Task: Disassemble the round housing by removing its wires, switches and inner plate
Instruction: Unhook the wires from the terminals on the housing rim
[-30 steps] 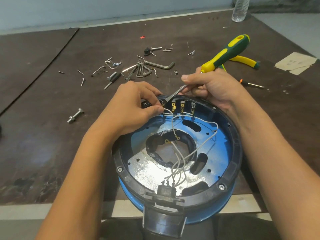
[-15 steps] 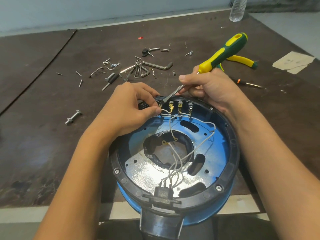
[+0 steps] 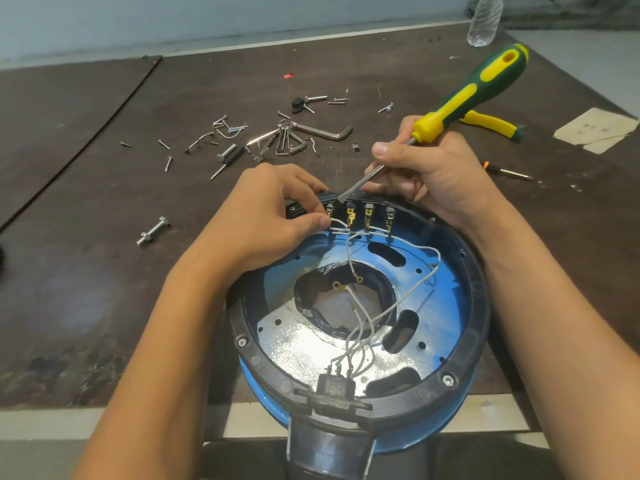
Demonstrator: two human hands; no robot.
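Change vs. prior: none of note; both hands kept position. Housing: near table edge, ctr-right. L hand: pinched wire at leftmost switch, far rim. R hand: gripped screwdriver, tip at same switch. Hex keys, screws: far left, loose.

Behind the housing lie screws and hex keys; 1 bolt sits left, pliers right.
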